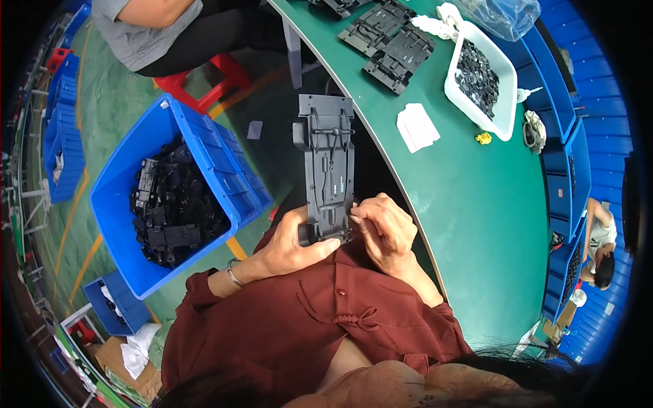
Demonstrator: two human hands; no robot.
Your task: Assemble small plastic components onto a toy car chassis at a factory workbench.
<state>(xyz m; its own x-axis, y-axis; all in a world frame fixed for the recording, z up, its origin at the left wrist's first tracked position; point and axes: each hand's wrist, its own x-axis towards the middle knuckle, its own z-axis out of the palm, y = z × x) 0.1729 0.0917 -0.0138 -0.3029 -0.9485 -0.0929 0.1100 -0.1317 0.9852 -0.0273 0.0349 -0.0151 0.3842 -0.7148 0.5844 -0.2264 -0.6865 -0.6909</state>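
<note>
A long black plastic toy-car chassis [330, 166] is held upright in front of my body, its moulded side with ribs and a crossbar towards me. My left hand [289, 249] grips its lower end, with the thumb lying across the bottom edge. At the lower right edge of the chassis is my right hand [389, 230], fingers pinched together against that side. Whatever small thing those fingertips may hold is hidden.
On the green table [476, 217] lie more black chassis [400, 58], white cards [416, 128], a yellow piece [483, 138] and a white tray [507, 102] of small black parts. A blue crate [112, 194] of black parts stands left, near a red stool [224, 78] and a seated person.
</note>
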